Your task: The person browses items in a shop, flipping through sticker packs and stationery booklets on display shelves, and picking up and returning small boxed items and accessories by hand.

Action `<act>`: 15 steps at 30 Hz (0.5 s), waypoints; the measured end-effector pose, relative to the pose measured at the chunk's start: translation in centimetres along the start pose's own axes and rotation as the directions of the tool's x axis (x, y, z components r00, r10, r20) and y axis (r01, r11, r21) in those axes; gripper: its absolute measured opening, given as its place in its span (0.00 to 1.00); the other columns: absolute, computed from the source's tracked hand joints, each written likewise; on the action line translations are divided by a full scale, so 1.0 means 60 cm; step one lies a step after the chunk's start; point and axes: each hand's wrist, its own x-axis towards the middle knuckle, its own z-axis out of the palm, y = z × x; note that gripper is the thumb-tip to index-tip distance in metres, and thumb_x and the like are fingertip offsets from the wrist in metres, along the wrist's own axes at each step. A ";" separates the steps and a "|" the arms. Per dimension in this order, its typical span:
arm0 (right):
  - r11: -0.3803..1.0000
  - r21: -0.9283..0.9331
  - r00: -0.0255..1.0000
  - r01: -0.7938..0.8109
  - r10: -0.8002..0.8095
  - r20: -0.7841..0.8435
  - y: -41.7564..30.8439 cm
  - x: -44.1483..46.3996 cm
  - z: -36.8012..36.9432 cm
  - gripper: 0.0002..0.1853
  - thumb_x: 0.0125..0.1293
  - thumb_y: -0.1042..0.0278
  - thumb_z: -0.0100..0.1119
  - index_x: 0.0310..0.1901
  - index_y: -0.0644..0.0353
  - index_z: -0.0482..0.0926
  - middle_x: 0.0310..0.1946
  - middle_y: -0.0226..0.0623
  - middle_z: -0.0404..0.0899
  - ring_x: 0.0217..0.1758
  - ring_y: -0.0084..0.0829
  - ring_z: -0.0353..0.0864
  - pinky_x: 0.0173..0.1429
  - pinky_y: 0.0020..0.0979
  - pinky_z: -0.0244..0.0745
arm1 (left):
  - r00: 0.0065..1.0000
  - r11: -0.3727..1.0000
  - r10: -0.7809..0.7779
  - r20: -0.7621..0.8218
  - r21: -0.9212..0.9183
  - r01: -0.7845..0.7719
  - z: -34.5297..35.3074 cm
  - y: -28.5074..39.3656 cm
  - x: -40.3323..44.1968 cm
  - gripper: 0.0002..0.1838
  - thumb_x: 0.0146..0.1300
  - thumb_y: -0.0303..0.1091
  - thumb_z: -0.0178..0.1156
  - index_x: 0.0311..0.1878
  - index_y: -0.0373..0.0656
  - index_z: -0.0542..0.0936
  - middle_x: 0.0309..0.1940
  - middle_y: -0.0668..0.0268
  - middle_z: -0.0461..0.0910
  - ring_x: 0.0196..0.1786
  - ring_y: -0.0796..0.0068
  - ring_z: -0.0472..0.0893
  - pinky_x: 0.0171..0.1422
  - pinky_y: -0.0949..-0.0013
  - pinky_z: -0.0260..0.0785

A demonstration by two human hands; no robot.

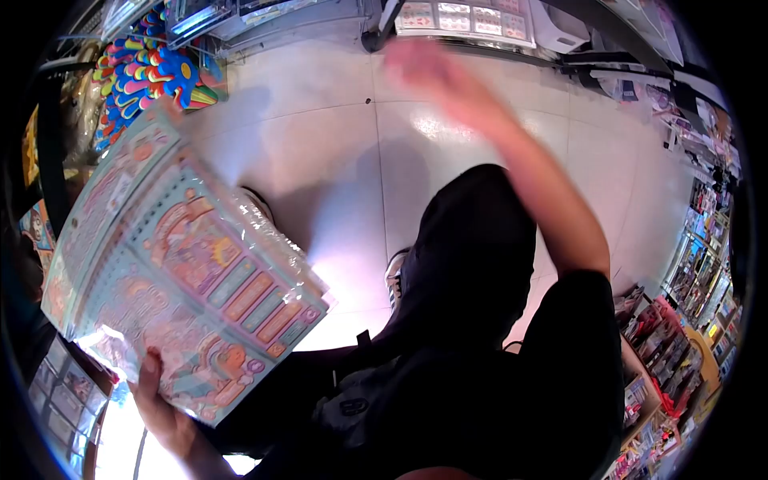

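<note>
At the lower left, my left hand [164,412] is closed on the near edge of a stack of pastel packs [208,272] in clear plastic wrap, with its thumb on the top face. The stack is tilted, and its printed front shows pink, mint and orange drawings. My right hand [420,68] is stretched far forward over the floor at the top centre, apart from the stack. It is smeared by motion, so its fingers cannot be made out.
Colourful flower-shaped items [152,84] hang at the upper left. A case of small items [464,20] stands beyond my right hand. Shelves of packaged goods [668,344] line the right side. My bent knees are over the tiled floor [336,144].
</note>
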 end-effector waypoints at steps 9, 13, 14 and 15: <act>0.417 0.812 0.904 -0.408 0.306 0.297 -0.182 -0.275 0.167 0.31 0.71 0.55 0.64 0.66 0.67 0.65 0.56 0.39 0.77 0.60 0.26 0.75 0.64 0.31 0.71 | 0.835 0.970 -0.183 0.519 0.233 0.067 0.213 0.022 -0.041 0.37 0.61 0.31 0.64 0.72 0.33 0.63 0.62 0.54 0.75 0.63 0.60 0.77 0.68 0.59 0.69; 0.601 0.754 0.905 -0.265 0.424 -0.019 -0.164 -0.304 0.126 0.20 0.73 0.63 0.62 0.57 0.67 0.72 0.48 0.36 0.81 0.49 0.22 0.81 0.54 0.27 0.77 | 0.641 0.945 -0.309 0.703 0.304 0.122 0.290 -0.004 -0.019 0.33 0.68 0.32 0.62 0.72 0.35 0.62 0.65 0.56 0.74 0.66 0.63 0.76 0.70 0.60 0.69; 0.593 0.761 0.885 -0.263 0.462 -0.054 -0.157 -0.309 0.112 0.20 0.72 0.63 0.62 0.57 0.69 0.72 0.48 0.37 0.81 0.50 0.23 0.81 0.55 0.27 0.77 | 0.602 0.933 -0.345 0.720 0.335 0.134 0.313 -0.015 -0.011 0.33 0.69 0.33 0.62 0.72 0.35 0.62 0.65 0.56 0.73 0.66 0.64 0.75 0.71 0.59 0.69; 0.586 0.768 0.863 -0.259 0.497 -0.089 -0.148 -0.314 0.096 0.20 0.72 0.64 0.62 0.57 0.70 0.72 0.48 0.38 0.82 0.50 0.23 0.81 0.55 0.28 0.77 | 0.562 0.919 -0.381 0.734 0.367 0.144 0.336 -0.027 -0.003 0.32 0.69 0.34 0.62 0.72 0.36 0.62 0.65 0.57 0.73 0.67 0.64 0.75 0.71 0.58 0.69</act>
